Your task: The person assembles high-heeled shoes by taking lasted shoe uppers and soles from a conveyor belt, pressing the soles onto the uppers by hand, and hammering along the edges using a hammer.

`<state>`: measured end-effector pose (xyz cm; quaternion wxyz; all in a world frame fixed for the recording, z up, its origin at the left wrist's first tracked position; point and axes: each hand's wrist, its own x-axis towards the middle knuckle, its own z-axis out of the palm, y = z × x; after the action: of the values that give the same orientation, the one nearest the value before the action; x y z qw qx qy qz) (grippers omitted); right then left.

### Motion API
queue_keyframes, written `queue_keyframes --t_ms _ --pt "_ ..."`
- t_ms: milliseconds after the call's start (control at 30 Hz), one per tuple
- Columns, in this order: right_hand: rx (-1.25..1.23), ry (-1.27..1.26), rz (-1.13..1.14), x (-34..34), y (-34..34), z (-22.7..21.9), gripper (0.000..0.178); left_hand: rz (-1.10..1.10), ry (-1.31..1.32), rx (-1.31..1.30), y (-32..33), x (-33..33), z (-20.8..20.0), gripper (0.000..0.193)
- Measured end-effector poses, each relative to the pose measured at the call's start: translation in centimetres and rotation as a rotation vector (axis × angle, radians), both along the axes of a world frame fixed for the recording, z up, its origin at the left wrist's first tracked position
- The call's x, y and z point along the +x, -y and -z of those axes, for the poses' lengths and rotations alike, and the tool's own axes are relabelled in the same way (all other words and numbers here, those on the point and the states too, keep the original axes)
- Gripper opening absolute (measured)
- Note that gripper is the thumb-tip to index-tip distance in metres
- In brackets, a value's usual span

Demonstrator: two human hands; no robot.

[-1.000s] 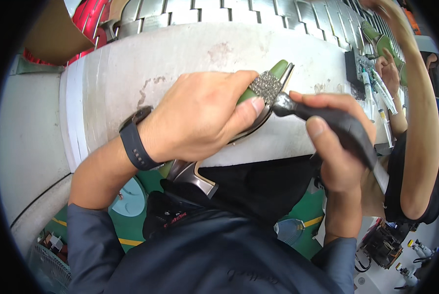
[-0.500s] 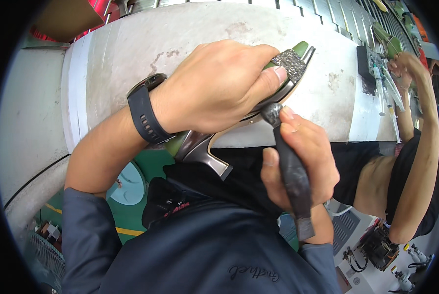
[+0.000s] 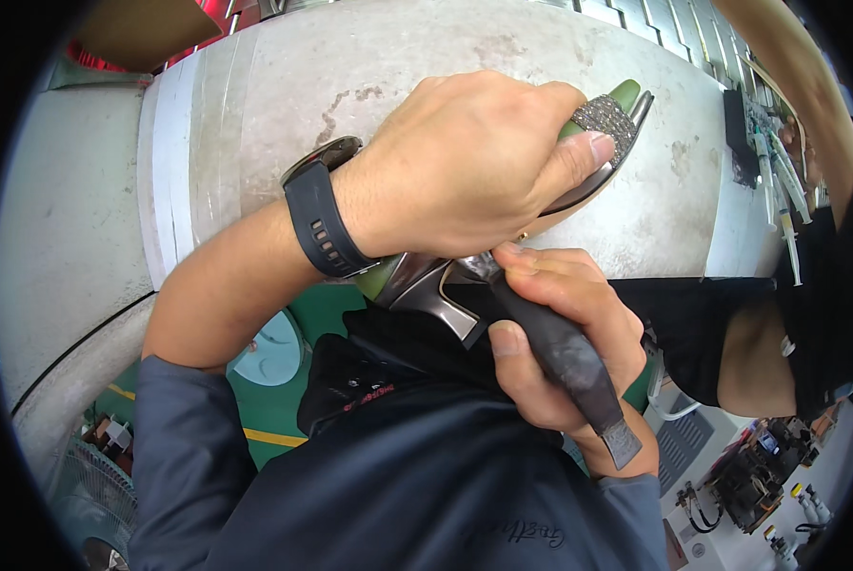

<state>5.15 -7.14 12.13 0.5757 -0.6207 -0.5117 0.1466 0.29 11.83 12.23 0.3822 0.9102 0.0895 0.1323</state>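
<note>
Between left fingers (image 3: 579, 160), heeled shoe (image 3: 609, 123); toe (image 3: 626, 92) beyond

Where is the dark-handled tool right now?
In the head view, right of centre: the dark-handled tool is in the right hand, its upper end near the shoe's heel.

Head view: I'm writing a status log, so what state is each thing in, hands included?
Left hand, closed on the shoe.
Shoe, held, toe pointing away to the right, heel past the worktable's near edge.
Right hand, closed on the dark tool.
Dark tool, held; contact with shoe unclear.
Watch, worn, strap fastened.
Worktable, stained.
Syringes, bunched at right; fill unclear.
</note>
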Motion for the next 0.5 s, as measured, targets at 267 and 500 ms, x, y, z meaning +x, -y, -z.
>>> queue_keyframes --t_ms 267,500 --pt "-0.012 -0.081 -0.019 0.2 -0.2 -0.3 0.032 0.026 -0.039 -0.109 -0.2 0.1 -0.8 0.042" --pt "0.037 -0.103 0.293 4.4 1.8 -2.6 0.027 0.077 -0.021 0.113 0.0 -0.2 -0.6 0.078"
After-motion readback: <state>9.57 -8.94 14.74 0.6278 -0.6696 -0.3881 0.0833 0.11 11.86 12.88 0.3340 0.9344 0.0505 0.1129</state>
